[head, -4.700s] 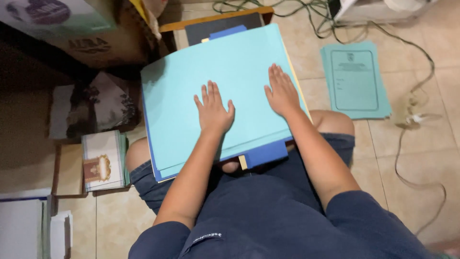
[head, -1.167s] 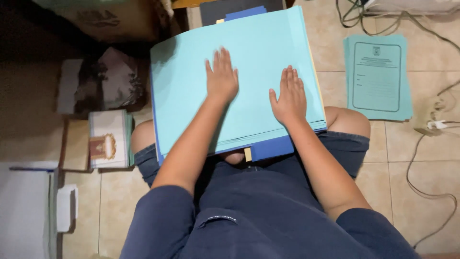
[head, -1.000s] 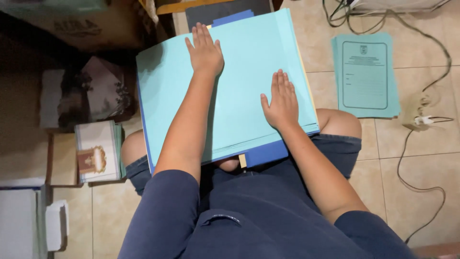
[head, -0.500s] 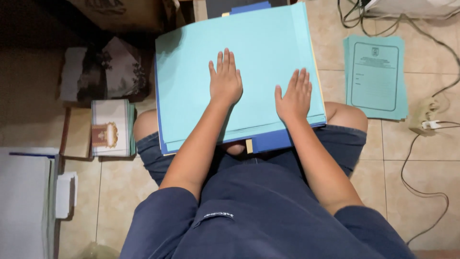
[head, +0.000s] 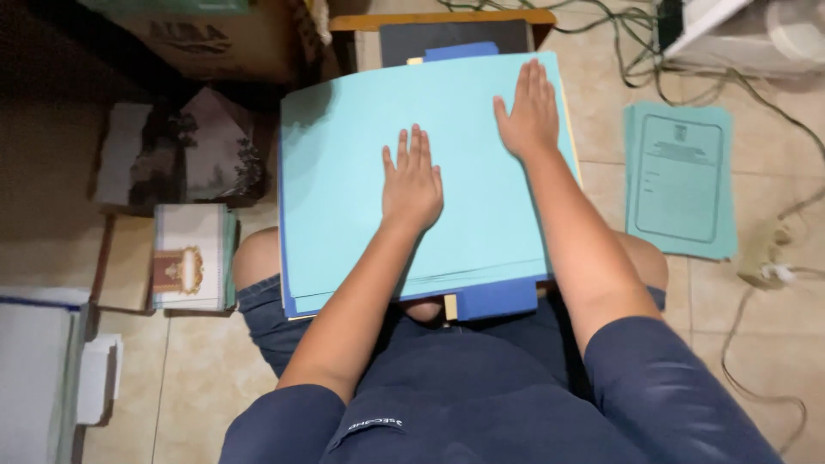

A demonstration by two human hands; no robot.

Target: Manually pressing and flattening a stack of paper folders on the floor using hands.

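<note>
A stack of light blue paper sheets (head: 344, 172) lies on a darker blue folder (head: 494, 298) across my lap. My left hand (head: 412, 176) rests flat on the middle of the top sheet, fingers spread and pointing away. My right hand (head: 527, 112) lies flat near the stack's far right corner, palm down. Neither hand holds anything. A yellowish sheet edge shows along the stack's right side.
A teal printed folder (head: 681, 179) lies on the tiled floor at right, beside a power strip (head: 765, 258) and cables. A dark board (head: 455, 34) sits beyond the stack. Booklets (head: 189, 256) and a cardboard box (head: 215, 39) are at left, white boxes (head: 39, 378) at lower left.
My right hand slid from the stack's near right edge up to its far right corner. My left hand stayed near the middle after reaching far and coming back.
</note>
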